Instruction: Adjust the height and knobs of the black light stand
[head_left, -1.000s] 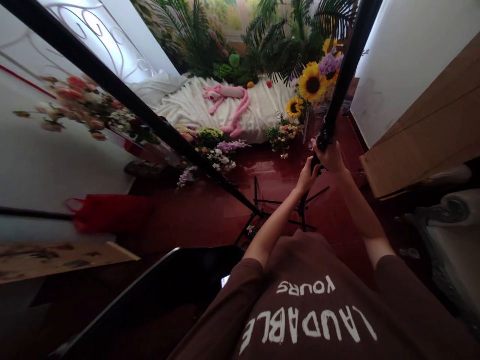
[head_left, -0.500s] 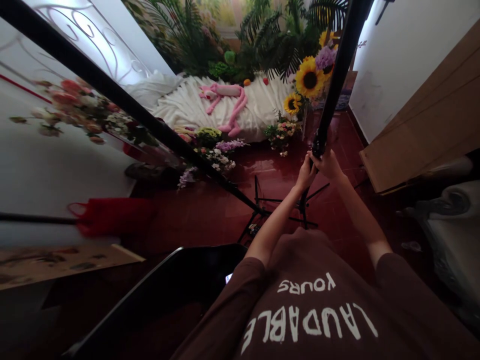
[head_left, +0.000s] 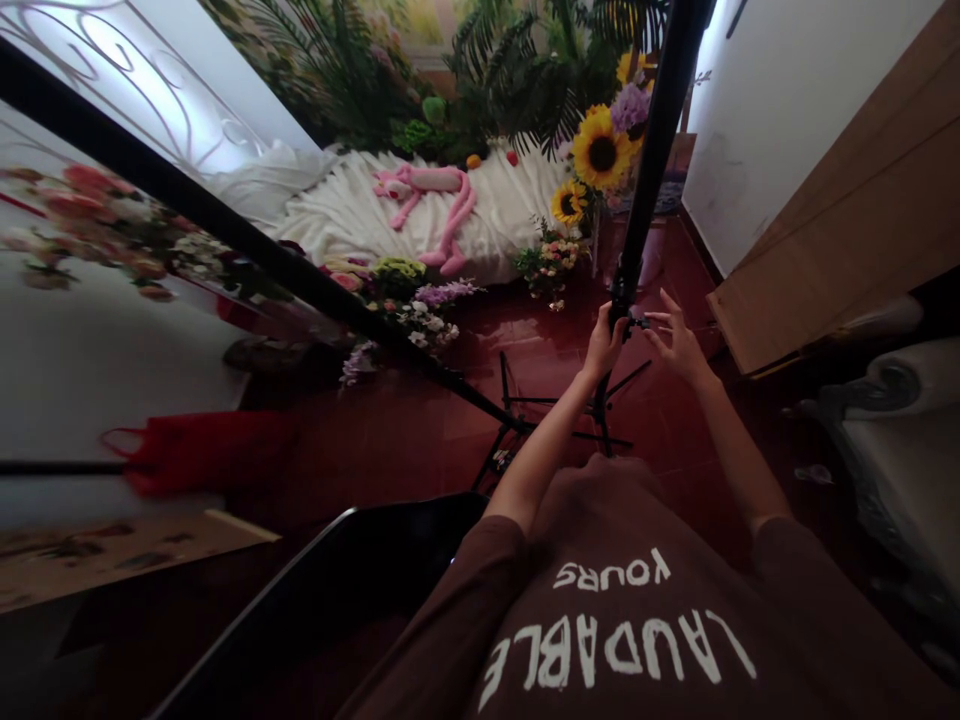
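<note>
A black light stand point(head_left: 646, 205) rises in front of me, its legs spread on the floor. My left hand point(head_left: 604, 342) is closed around its pole, just below a collar. From that collar a small dark knob point(head_left: 637, 322) sticks out to the right. Beside the knob is my right hand point(head_left: 679, 340), its fingers spread and nothing gripped in them. The fingertips are very close to the knob; whether they touch it I cannot tell. A second black pole point(head_left: 300, 270) slants across the left side, apart from both hands.
A pink plush toy point(head_left: 435, 180) lies on a white draped cloth point(head_left: 322, 210). Sunflowers point(head_left: 601, 148) stand behind the pole. Wooden boards point(head_left: 840, 220) lean at right near a pale sofa point(head_left: 900, 420). A red bag point(head_left: 184, 450) and a dark panel point(head_left: 375, 550) are at left.
My right hand has let go of the pole and moved right, its fingers opening beside the knob. My left hand stays on the pole. The view has shifted slightly right.
</note>
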